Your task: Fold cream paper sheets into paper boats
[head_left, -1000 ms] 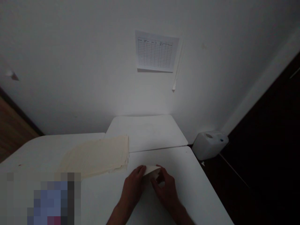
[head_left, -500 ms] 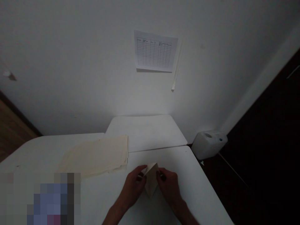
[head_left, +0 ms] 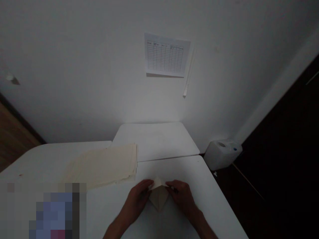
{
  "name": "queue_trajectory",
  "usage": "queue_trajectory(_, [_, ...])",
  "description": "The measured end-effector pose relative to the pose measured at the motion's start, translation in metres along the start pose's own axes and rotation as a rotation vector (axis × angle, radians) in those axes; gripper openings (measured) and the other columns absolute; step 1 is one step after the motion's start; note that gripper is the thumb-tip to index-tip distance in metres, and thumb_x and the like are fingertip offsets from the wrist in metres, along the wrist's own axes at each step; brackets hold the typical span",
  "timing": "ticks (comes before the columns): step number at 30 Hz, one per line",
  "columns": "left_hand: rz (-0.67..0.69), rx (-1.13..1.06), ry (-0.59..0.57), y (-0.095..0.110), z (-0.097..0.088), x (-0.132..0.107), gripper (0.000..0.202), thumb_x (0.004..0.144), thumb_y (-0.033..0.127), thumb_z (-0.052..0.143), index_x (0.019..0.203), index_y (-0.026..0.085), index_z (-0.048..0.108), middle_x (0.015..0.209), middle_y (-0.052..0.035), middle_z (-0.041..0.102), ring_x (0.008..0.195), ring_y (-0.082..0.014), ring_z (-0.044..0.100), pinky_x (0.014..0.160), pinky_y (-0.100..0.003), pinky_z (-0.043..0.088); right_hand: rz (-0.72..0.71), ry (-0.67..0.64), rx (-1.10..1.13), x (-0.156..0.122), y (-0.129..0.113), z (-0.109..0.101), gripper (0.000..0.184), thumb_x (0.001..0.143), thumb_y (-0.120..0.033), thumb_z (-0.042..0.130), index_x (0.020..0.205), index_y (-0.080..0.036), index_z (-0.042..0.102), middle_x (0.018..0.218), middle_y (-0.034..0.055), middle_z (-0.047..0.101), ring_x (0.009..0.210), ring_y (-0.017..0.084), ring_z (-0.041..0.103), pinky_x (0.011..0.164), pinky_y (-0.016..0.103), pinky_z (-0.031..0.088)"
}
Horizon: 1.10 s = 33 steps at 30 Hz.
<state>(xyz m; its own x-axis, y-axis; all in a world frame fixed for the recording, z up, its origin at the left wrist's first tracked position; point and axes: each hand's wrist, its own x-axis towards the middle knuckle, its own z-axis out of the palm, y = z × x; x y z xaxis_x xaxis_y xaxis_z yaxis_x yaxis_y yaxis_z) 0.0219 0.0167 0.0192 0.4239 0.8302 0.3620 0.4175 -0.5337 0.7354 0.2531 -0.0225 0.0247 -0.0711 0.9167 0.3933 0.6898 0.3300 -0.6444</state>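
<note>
The folded paper (head_left: pixel 159 199) is at the near part of the white surface (head_left: pixel 203 192), right of the flat sheets (head_left: pixel 107 166). The left hand (head_left: pixel 138 196) pinches its left edge and the right hand (head_left: pixel 181 193) its right, a fingertip grip on both sides. It looks light, thin and easily creased, best held lightly at those side corners.

The white surface (head_left: pixel 184 169) before you shows seams and rounded corners; to your left, a stack of thin, cream sheets (head_left: pixel 104 164) lies flat across it, right-hand edges slightly uneven.
</note>
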Motion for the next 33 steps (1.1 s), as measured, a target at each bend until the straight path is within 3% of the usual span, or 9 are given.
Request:
queue_trajectory(7, [0.11, 0.131, -0.14, 0.015, -0.014, -0.004, 0.061, 0.085, 0.008, 0.044, 0.141, 0.032, 0.039, 0.143, -0.0037, 0.048, 0.129, -0.0184, 0.047, 0.106, -0.042, 0.042, -0.103, -0.086, -0.2, -0.004, 0.004, -0.005, 0.025, 0.087, -0.015, 0.058, 0.106, -0.026, 0.07, 0.091, 0.0031, 0.072, 0.08, 0.018, 0.066, 0.073, 0.026, 0.049])
queue_trajectory(13, [0.229, 0.287, -0.242, 0.008, -0.007, -0.001, 0.072, 0.08, -0.001, 0.038, 0.143, 0.032, 0.036, 0.145, -0.0031, 0.046, 0.131, -0.0186, 0.044, 0.107, -0.046, 0.04, -0.19, -0.171, -0.283, -0.007, 0.005, -0.009, 0.029, 0.09, -0.014, 0.055, 0.113, -0.028, 0.065, 0.096, 0.0022, 0.07, 0.086, 0.018, 0.063, 0.075, 0.026, 0.047])
queue_trajectory(19, [0.256, 0.375, -0.259, -0.001, 0.0, -0.007, 0.085, 0.069, -0.008, 0.035, 0.144, 0.033, 0.034, 0.147, -0.0017, 0.043, 0.132, -0.0192, 0.042, 0.107, -0.048, 0.04, -0.24, -0.229, -0.358, -0.01, -0.001, -0.017, 0.036, 0.088, -0.012, 0.051, 0.119, -0.027, 0.061, 0.103, 0.005, 0.067, 0.093, 0.02, 0.059, 0.079, 0.03, 0.047])
queue_trajectory(25, [0.282, 0.363, -0.252, -0.004, 0.001, -0.009, 0.077, 0.07, -0.006, 0.04, 0.137, 0.032, 0.046, 0.144, -0.0026, 0.047, 0.13, -0.0214, 0.046, 0.105, -0.047, 0.043, -0.194, -0.298, -0.35, -0.011, -0.006, -0.019, 0.04, 0.084, -0.015, 0.052, 0.122, -0.028, 0.057, 0.11, 0.0055, 0.062, 0.099, 0.022, 0.054, 0.087, 0.034, 0.045])
queue_trajectory(33, [0.295, 0.353, -0.284, 0.004, -0.004, -0.018, 0.071, 0.075, 0.003, 0.048, 0.142, 0.029, 0.04, 0.148, -0.0039, 0.041, 0.135, -0.0242, 0.038, 0.108, -0.048, 0.039, -0.154, -0.301, -0.281, -0.012, -0.012, -0.022, 0.042, 0.078, -0.015, 0.056, 0.118, -0.027, 0.058, 0.111, 0.005, 0.058, 0.1, 0.022, 0.052, 0.089, 0.034, 0.043])
